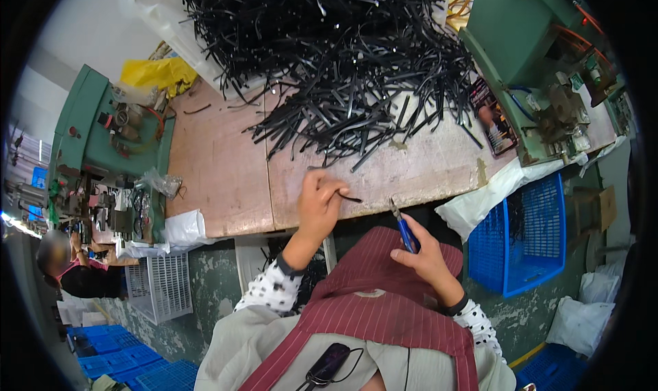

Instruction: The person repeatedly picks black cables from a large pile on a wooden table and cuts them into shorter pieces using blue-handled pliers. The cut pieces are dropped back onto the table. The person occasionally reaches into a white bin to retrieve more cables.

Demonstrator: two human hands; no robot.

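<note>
Here, left hand (319,202) pinching black strip (354,200), tip outside fingers (335,186), right hand (428,255) clasping pliers (405,231)

L hand (321,202) w/ strip (351,199): over table (219,178), nr front edge. Pliers (405,233) in R hand (426,254), just R of L hand, tips by same edge, apron (384,267) beneath. Strip pile (343,110) on table, straight beyond L hand, running back to tub (179,38) behind. Loose strip (197,108) on table, beyond & L of L hand. L machine (77,127) well L of L hand; bag (159,72) btwn it & tub. R machine (510,38) beyond & R of R hand; small box (499,132) btwn pile & R machine. Sheet (476,202) over table edge, R of pliers; R crate (483,254) under it. L crate (171,288) below tabletop, L of L hand; co-worker (96,278) further L.
</note>
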